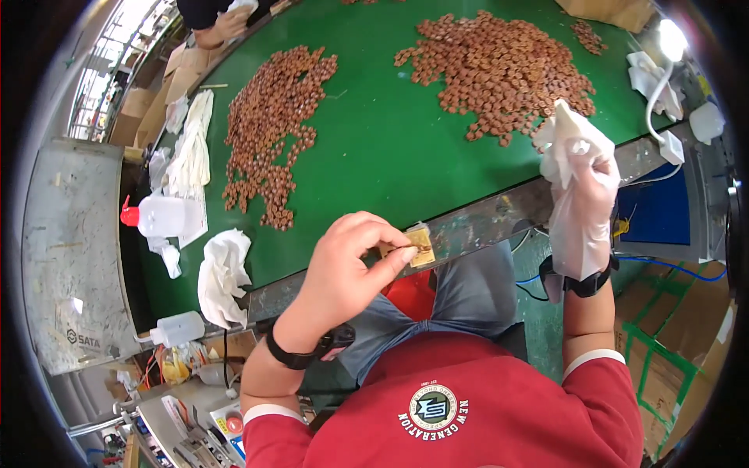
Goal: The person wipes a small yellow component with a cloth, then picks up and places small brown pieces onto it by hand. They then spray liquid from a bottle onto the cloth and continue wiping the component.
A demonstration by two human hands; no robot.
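Observation:
My bare left hand (pixel 343 269) is closed in a pinch at the table's near edge. Between its thumb and forefinger is a small brown piece (pixel 422 247), seen edge-on and too small to make out fully. Just under the fingertips, a yellowish block (pixel 421 256) sits at the edge. My right hand (pixel 589 191), in a thin whitish glove, is raised at the right and closed on a white cloth (pixel 576 129). Behind the cloth spreads a large pile of small round brown pieces (pixel 499 74); a second, longer pile (pixel 273 117) lies left of centre.
The green tabletop (pixel 367 148) has a worn near edge. On the left are a white bottle with a red cap (pixel 160 214), white gloves (pixel 191 148) and a crumpled white cloth (pixel 224 277). A lamp (pixel 671 40) stands at the far right. Another person's hand (pixel 228 26) shows at the far left.

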